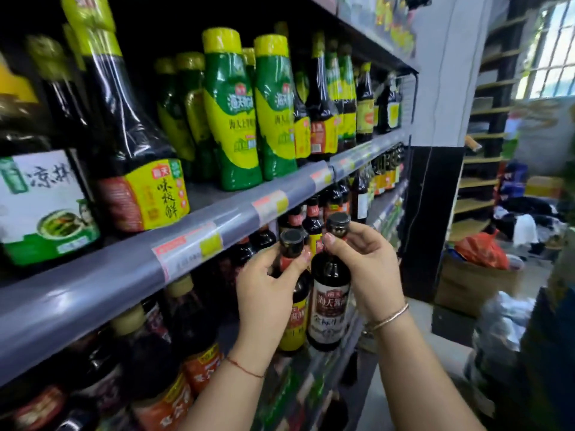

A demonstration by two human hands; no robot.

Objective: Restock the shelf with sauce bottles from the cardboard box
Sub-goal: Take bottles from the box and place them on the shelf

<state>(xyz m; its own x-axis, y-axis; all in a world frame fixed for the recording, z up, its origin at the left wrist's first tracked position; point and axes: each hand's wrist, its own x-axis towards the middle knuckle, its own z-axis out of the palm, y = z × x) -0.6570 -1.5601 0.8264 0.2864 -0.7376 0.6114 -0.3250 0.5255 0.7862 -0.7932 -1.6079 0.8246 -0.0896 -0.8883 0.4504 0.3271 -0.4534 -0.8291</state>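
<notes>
Both hands hold dark sauce bottles by the neck, upright, just in front of the middle shelf. My left hand [267, 284] grips a black-capped bottle with a yellow label [295, 325]. My right hand [367, 269] grips a second black-capped bottle with a brown and white label [329, 306], right beside the first. Behind them on that shelf stand similar dark bottles with red neck bands [314, 219]. A cardboard box [466, 284] with a red bag on top sits on the floor at the right.
The grey shelf rail [186, 244] with price tags runs diagonally above my hands. The upper shelf carries green and yellow squeeze bottles [233, 119] and dark bottles. Orange-labelled bottles [199, 368] fill the lower left. Wooden racks and piled goods stand at the far right.
</notes>
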